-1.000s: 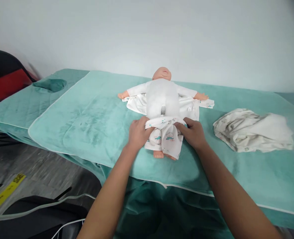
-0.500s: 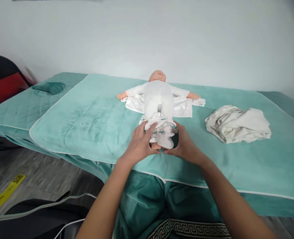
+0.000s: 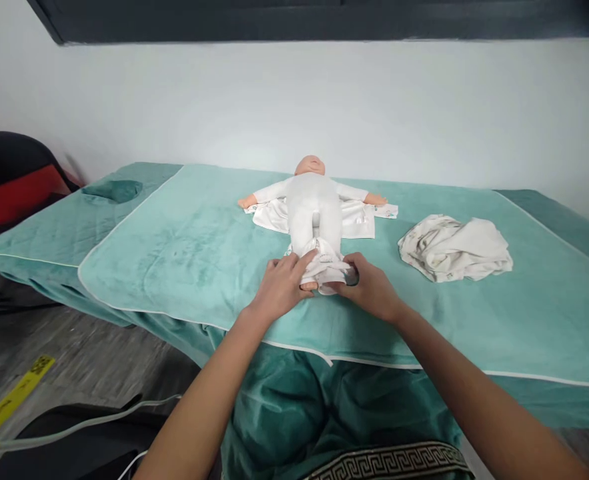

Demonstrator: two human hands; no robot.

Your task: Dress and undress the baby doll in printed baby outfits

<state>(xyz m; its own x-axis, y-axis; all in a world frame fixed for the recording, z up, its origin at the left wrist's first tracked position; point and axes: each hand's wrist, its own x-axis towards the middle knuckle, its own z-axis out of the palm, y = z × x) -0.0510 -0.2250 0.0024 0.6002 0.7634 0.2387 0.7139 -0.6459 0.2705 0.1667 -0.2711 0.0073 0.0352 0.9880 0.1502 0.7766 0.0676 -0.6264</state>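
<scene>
A baby doll (image 3: 314, 197) with a white cloth body lies on its back, arms spread and head toward the wall. Printed white baby trousers (image 3: 327, 267) are bunched low around its lower legs, and one foot (image 3: 308, 286) shows below them. My left hand (image 3: 285, 283) is closed on the trousers at one side, fingers over the top. From the other side, my right hand (image 3: 372, 283) pinches the cloth near the hem. An opened white baby top (image 3: 358, 220) is spread beneath the doll's back and arms.
A crumpled pale cloth (image 3: 454, 248) lies to the right on the green-covered massage bed (image 3: 184, 267), which has a face hole (image 3: 112, 191) at its left end. A red and black chair (image 3: 17, 190) stands at left. A cable (image 3: 74, 430) crosses the lower left.
Both hands have drawn the trousers from the doll's hips down to its lower legs, uncovering the upper legs. My view has tilted up, bringing a dark panel on the wall into sight.
</scene>
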